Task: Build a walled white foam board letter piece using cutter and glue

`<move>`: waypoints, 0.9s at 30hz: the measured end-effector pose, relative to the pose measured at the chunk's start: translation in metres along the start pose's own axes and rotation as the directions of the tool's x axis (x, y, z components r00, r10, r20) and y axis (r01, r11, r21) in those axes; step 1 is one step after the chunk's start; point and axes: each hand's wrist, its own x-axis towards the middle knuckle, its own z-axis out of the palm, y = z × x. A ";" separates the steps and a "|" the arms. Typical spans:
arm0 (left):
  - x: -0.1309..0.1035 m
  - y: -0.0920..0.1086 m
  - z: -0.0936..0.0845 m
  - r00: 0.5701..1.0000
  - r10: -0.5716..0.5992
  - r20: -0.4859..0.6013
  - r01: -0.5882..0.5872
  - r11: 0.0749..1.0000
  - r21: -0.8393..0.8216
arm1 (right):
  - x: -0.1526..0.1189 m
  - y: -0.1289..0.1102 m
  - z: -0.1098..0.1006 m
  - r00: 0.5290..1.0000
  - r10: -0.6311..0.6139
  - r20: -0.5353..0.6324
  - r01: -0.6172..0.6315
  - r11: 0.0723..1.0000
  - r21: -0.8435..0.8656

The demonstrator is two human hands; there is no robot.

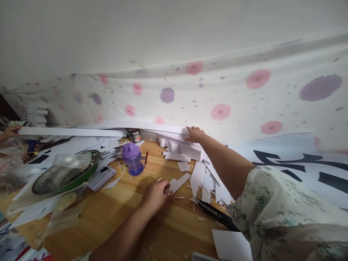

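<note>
At the back of the wooden table, my right hand (195,134) is closed on the right end of a long white strip (163,128) that lies along the flowered cloth. My left hand (157,194) rests low over the table with its fingers curled, beside a white offcut (181,183); whether it holds anything is hidden. Folded white pieces (176,145) are stacked below my right hand. A black utility knife (216,214) lies to the right of my left hand, among white scraps (198,177).
A purple cup (132,158), a pencil (146,158) and a dark can (134,135) stand or lie left of centre. Farther left are a green-rimmed bowl (78,177) and a pale device (101,177). Another person's hand (11,132) touches a white strip (70,132) at the far left.
</note>
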 end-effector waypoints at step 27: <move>0.003 -0.012 0.007 0.927 -0.182 -0.329 -0.008 0.865 -0.502 | -0.279 0.167 -0.074 0.947 0.014 -0.320 -0.034 0.998 -0.056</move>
